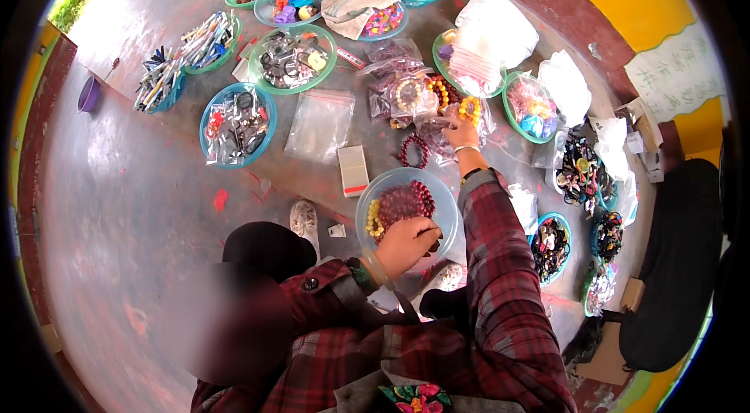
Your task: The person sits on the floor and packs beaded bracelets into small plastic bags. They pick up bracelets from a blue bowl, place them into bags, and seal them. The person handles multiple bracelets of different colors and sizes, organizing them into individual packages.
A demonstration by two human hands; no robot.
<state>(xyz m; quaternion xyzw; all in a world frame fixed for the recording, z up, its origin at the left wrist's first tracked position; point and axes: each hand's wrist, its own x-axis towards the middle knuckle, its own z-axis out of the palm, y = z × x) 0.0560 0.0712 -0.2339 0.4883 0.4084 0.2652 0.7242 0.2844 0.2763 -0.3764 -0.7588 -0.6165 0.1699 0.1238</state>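
While the left hand [405,245] grips dark beads in the clear bowl [445,210] near the knees, the right hand [462,134] pinches a plastic bag [437,135] farther out. Round, the bowl shows no long axis, its mouth facing up on the floor [117,202].

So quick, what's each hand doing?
Left hand: closed on dark red beads in the clear blue-rimmed bowl.
Right hand: closed on a clear plastic bag.

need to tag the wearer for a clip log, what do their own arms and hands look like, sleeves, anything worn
Both arms wear long red and dark plaid flannel sleeves, cuffs at the wrists. The left hand is bare, with a pale green bangle and a dark beaded band at the wrist. The right hand is bare too, with a thin light bangle above the cuff. No gloves.
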